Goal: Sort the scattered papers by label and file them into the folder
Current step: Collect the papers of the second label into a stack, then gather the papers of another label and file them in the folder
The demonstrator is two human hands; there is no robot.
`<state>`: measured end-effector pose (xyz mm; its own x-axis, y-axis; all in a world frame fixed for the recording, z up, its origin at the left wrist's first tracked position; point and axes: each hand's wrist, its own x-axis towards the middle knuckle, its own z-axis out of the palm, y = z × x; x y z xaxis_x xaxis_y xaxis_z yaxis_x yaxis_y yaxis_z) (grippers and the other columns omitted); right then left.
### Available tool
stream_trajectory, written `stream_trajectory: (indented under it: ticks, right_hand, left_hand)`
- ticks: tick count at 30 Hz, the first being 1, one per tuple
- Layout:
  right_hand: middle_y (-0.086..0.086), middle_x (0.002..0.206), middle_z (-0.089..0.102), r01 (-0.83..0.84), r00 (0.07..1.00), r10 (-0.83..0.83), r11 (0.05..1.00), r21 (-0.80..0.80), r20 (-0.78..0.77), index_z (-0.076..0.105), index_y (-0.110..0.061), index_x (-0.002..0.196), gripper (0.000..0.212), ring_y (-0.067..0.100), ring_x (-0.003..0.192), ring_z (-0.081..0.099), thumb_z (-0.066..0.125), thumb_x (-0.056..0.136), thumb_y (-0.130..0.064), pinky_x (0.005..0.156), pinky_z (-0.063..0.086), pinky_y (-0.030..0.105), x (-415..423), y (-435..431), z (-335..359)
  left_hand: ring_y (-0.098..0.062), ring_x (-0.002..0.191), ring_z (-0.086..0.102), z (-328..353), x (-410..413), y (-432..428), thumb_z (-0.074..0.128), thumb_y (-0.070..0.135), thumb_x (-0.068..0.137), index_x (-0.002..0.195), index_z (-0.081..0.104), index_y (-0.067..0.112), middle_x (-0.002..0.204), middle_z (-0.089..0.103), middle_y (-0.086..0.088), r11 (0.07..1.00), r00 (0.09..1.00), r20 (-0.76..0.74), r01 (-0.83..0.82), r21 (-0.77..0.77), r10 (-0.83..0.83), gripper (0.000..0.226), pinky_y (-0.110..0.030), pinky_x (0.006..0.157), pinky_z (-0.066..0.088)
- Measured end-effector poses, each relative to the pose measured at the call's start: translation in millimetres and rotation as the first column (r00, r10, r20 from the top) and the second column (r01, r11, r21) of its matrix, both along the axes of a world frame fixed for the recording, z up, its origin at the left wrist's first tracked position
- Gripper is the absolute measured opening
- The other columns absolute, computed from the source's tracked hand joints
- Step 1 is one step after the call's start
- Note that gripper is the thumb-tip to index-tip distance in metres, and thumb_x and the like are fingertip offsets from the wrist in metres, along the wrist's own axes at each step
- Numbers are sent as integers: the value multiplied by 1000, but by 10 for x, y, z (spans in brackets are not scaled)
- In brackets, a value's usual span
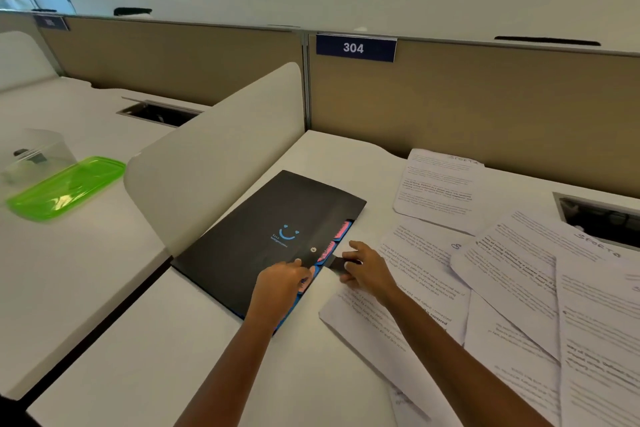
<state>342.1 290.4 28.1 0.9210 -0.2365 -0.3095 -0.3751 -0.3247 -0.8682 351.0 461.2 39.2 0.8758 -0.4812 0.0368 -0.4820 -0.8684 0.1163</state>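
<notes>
Counting as I go: one black folder (263,236) in front of me, with pink tabs (341,229) showing at its right edge; I make out about three, though they blur. Printed papers (512,260) spread to the right, roughly six sheets, overlapping so the exact number is unclear. Two of my hands here, left hand (280,282) and right hand (367,269). One green lid (65,189) far left. One sign (355,47) reading 304.

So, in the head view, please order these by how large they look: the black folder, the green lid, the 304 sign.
1. black folder, largest.
2. green lid.
3. 304 sign, smallest. It hangs farther from the camera, so its real size against the lid stays unsure.
</notes>
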Motion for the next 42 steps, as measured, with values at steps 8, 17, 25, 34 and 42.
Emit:
stream_trajectory:
  ticks: [8,17,25,34,42]
  right_hand:
    - [5,135,51,-160,973,206,925,-344,101,51,-14,128,35,20,122,50,48,93,-10,106,35,28,-289,-201,-11]
    - [4,129,56,-149,922,335,772,-618,196,59,-14,120,39,16,119,52,34,93,-27,106,37,24,-932,-456,-335]
    - [4,108,68,-73,925,323,666,-743,199,59,-22,103,53,19,95,67,9,99,-38,80,54,28,-1319,-571,-399]
    - [-3,104,70,-74,932,337,533,-843,131,65,-25,100,62,10,95,67,4,99,-33,86,52,31,-1612,-694,-367]
    - [2,145,39,-29,993,112,540,-841,38,45,-23,132,67,22,138,30,19,76,-50,110,13,53,-1936,-1123,-434]
  left_hand:
    - [-18,60,69,-322,-114,-98,91,12,41,74,76,22,80,74,-7,992,993,76,-83,-96,91,38,-23,45,52]
    - [-22,141,21,-326,-341,-369,30,24,98,137,39,19,152,26,-6,983,987,-49,-160,-93,156,40,-32,114,17]
    - [-19,143,12,-373,-634,-685,24,37,99,145,20,20,155,12,-4,960,962,-169,-240,-142,215,49,-29,115,12]
    - [-23,143,12,-341,-873,-1020,32,46,95,145,19,20,155,12,-7,972,989,-150,-37,-231,2,58,-32,115,13]
    - [-24,143,-12,-480,-920,-1109,-42,79,33,145,-11,25,155,-13,-2,994,974,-198,99,-44,-106,128,-31,105,-16]
